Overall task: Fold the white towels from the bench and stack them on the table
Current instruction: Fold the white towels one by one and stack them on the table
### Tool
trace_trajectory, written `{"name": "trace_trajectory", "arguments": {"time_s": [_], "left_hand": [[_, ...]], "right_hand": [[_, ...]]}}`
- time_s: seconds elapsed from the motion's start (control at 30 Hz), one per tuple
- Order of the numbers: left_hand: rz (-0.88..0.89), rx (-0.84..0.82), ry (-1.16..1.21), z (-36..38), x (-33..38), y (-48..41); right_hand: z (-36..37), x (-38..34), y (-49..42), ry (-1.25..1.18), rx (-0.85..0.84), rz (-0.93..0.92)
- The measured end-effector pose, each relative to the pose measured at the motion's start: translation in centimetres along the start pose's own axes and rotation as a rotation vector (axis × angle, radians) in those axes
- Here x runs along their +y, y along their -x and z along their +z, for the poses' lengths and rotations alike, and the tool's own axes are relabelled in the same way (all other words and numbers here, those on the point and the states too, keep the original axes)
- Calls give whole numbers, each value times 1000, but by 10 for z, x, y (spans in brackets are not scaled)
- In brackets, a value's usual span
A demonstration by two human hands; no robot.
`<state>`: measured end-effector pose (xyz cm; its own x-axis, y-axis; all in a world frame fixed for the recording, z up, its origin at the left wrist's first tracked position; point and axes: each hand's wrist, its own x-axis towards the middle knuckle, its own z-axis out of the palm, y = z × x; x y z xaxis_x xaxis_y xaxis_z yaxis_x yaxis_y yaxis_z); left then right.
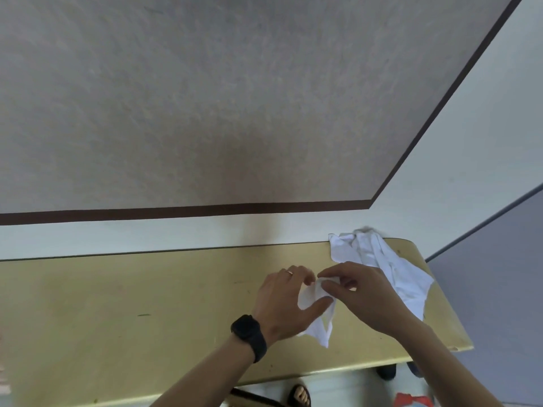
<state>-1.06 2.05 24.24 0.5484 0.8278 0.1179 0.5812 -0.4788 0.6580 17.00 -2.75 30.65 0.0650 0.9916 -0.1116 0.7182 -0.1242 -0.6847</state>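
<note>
At one bench (117,304), two white towels (379,257) (318,330), one in two hands (282,301) (361,292).

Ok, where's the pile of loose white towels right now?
Head view: the towel pile lies at the far right corner of the wooden surface, just beyond the right hand, which grips a single towel together with the left hand.

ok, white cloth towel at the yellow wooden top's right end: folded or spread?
Spread, not folded: the white cloth towel lies rumpled and wrinkled on the yellow wooden top.
</note>
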Motion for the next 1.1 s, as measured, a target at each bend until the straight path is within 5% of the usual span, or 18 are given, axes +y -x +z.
{"name": "trace_trajectory", "arguments": {"time_s": [0.5, 0.7, 1.1], "left_hand": [[131, -54, -303, -22, -103, 40], [-140, -115, -337, -71, -126, 17], [107, 211, -582, -99, -149, -12]], "right_hand": [[8, 31, 11, 62, 24, 102], [32, 50, -31, 251, 35, 31], [63, 62, -89, 315, 306, -176]]}}
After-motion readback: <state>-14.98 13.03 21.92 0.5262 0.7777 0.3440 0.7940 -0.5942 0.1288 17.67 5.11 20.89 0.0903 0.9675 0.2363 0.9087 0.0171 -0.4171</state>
